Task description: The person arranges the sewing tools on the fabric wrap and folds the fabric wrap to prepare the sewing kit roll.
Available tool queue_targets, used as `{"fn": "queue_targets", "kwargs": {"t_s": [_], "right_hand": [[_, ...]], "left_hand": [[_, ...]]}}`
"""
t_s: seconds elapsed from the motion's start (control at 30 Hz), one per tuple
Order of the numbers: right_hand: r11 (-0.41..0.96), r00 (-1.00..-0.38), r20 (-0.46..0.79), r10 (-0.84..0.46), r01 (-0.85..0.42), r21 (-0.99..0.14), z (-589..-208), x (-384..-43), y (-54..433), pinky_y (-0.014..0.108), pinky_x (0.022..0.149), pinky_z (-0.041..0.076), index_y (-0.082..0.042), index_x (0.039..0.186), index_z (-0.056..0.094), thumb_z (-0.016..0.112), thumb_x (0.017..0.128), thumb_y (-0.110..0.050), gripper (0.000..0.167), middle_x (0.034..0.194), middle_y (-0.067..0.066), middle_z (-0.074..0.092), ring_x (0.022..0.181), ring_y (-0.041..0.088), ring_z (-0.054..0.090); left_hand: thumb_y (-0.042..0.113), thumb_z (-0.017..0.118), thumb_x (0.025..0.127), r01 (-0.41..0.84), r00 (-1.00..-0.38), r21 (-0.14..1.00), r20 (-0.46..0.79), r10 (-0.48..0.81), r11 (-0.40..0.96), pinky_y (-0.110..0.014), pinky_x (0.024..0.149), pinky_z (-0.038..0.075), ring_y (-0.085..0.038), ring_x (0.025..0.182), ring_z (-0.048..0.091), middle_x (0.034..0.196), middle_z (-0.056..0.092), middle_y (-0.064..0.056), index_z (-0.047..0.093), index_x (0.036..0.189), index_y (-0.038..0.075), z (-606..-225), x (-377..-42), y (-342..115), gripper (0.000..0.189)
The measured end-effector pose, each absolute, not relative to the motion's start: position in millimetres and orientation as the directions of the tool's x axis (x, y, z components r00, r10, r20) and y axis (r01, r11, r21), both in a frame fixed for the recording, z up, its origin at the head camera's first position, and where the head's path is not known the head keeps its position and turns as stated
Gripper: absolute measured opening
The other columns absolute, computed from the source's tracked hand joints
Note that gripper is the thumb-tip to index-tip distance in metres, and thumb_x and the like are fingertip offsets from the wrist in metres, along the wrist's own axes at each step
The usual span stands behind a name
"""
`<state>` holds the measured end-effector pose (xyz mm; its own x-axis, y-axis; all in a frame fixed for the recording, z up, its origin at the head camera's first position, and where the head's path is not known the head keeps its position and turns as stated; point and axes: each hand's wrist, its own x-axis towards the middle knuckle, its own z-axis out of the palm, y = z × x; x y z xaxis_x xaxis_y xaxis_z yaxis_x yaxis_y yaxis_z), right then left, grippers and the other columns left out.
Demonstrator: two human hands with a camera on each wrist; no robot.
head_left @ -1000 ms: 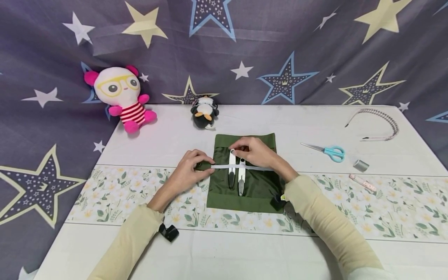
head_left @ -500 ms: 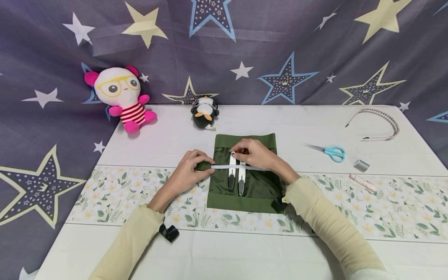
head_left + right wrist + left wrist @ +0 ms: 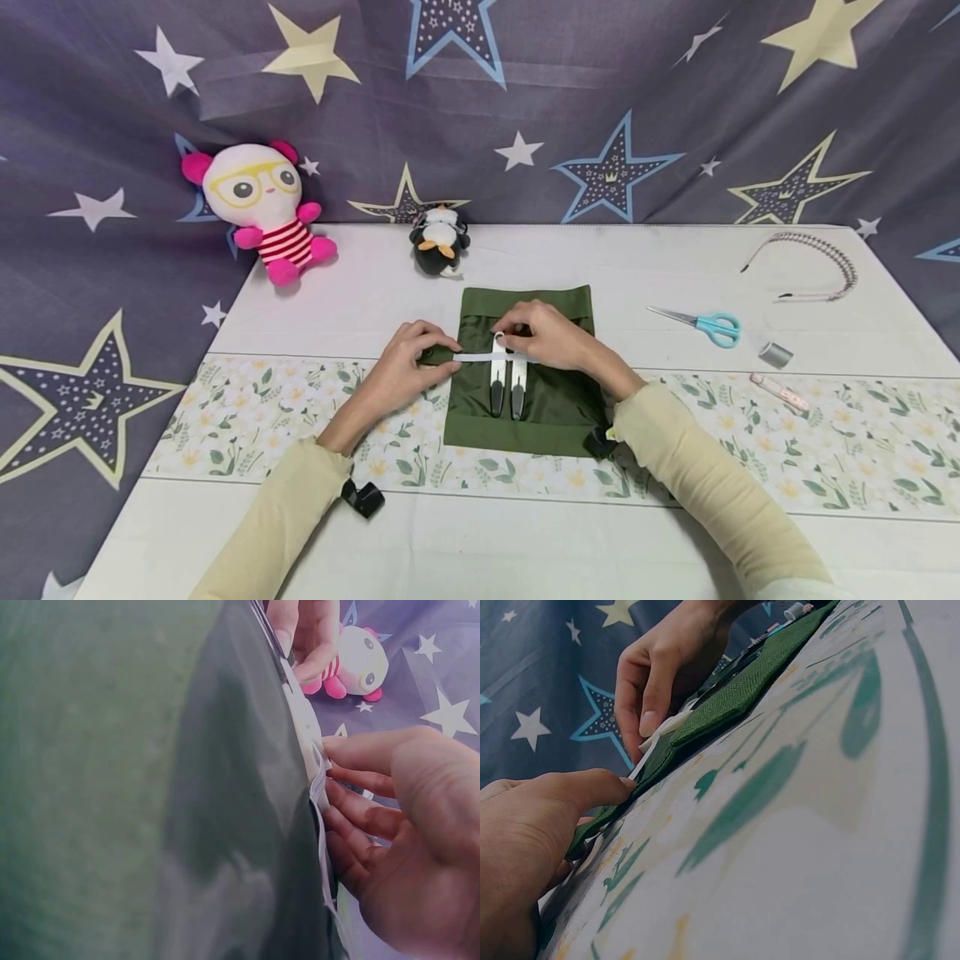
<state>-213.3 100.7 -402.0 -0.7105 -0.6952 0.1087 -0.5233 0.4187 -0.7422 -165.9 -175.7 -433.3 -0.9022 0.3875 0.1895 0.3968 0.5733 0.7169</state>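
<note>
A dark green fabric organizer [image 3: 487,435] lies flat, crossed by a white elastic band [image 3: 474,358]. Two slim white tools with dark pointed tips run under the band side by side: the left white tool [image 3: 498,371] and the right white tool [image 3: 518,385]. My right hand [image 3: 551,335] pinches the ringed top end of the left one and covers the other's top. At the organizer's left edge, my left hand [image 3: 405,357] pinches the fabric by the band's end. In the left wrist view its thumb presses on the green edge [image 3: 589,827].
Blue-handled scissors [image 3: 716,329], a grey thread spool [image 3: 776,355] and a small pale pink strip [image 3: 780,392] lie to the right. A headband [image 3: 847,267] is at the back right. A penguin plush [image 3: 438,242] and a pink-and-white plush [image 3: 281,237] sit at the back.
My right hand has moved slightly toward me, sliding the left white tool down under the band until its tip is about level with the other's. The left hand stays put.
</note>
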Motion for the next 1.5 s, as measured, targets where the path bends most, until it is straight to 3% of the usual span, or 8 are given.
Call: {"fn": "queue_targets", "kwargs": {"t_s": [0.17,0.87,1.17,1.5], "right_hand": [[0.415,-0.7,0.107,-0.706,-0.531,-0.739,-401.7,-212.5,101.0,0.039,0.078,0.051,0.004,0.123,0.072,0.064,0.103,-0.007,0.024,0.116,0.016,0.069,0.095,0.023,0.063],[0.42,-0.698,0.111,-0.707,-0.541,-0.728,-399.9,-210.2,103.5,0.041,0.08,0.047,0.005,0.125,0.071,0.064,0.103,-0.009,0.026,0.114,0.014,0.068,0.09,0.021,0.06],[0.442,-0.762,0.138,-0.632,-0.501,-0.744,-395.3,-211.8,111.8,0.038,0.078,0.052,0.002,0.121,0.074,0.066,0.103,-0.01,0.022,0.106,0.008,0.069,0.088,0.018,0.063],[0.484,-0.836,0.125,-0.534,-0.423,-0.766,-387.0,-213.8,149.0,0.041,0.081,0.051,0.001,0.123,0.073,0.067,0.103,-0.01,0.024,0.108,0.009,0.068,0.095,0.023,0.061]], "left_hand": [[0.024,0.079,0.096,0.399,-0.902,0.716,0.191,0.388,0.574,-0.045,0.087,0.041,-0.023,0.108,0.048,0.121,0.061,-0.002,0.078,0.113,0.018,-434.1,-166.3,-175.8,0.019],[0.026,0.078,0.096,0.398,-0.9,0.715,0.185,0.394,0.575,-0.046,0.089,0.042,-0.024,0.111,0.048,0.122,0.06,-0.003,0.078,0.114,0.018,-432.6,-166.1,-175.0,0.019],[0.026,0.078,0.096,0.387,-0.906,0.717,0.178,0.385,0.579,-0.048,0.092,0.042,-0.025,0.114,0.048,0.122,0.06,-0.003,0.078,0.114,0.019,-432.4,-165.5,-174.6,0.02],[0.026,0.078,0.096,0.393,-0.901,0.717,0.176,0.396,0.576,-0.047,0.089,0.041,-0.025,0.112,0.048,0.123,0.06,-0.004,0.078,0.115,0.018,-431.6,-165.3,-174.8,0.021]]}}
